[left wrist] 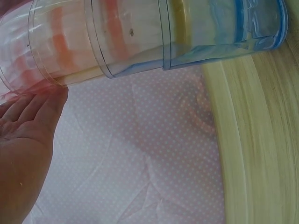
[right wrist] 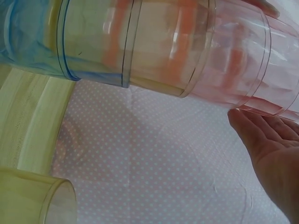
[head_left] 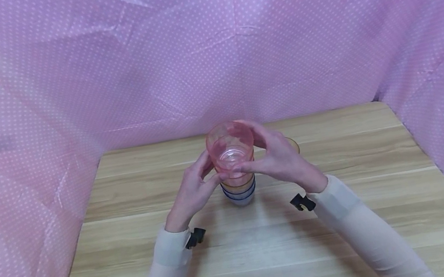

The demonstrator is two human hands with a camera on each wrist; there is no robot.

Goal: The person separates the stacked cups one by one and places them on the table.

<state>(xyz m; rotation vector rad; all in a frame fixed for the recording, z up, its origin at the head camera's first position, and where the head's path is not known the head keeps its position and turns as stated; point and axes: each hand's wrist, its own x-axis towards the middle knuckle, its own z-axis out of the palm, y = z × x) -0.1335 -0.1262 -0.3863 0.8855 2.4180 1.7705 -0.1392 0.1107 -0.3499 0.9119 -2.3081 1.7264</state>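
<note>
A tall stack of nested see-through plastic cups stands upright near the far middle of the table. Blue cups (left wrist: pixel 205 42) form its lower end, yellowish-orange ones (right wrist: pixel 159 51) the middle, and pink cups (head_left: pixel 229 143) the top. My left hand (head_left: pixel 195 188) holds the pink part from the left, thumb at the front. From the right, my right hand (head_left: pixel 280 157) grips the same part, its fingers reaching round the far side and its thumb along the front. In the wrist views, fingertips of both hands touch the pink walls. A separate yellow cup (right wrist: pixel 28 198) is partly hidden behind my right hand in the head view.
The wood-grain table (head_left: pixel 246 273) ends at a back edge just beyond the stack. Pink dotted cloth (head_left: pixel 191 64) hangs behind and at both sides. A black clip (head_left: pixel 195 237) sits at the left cuff, and another black clip (head_left: pixel 302 202) at the right.
</note>
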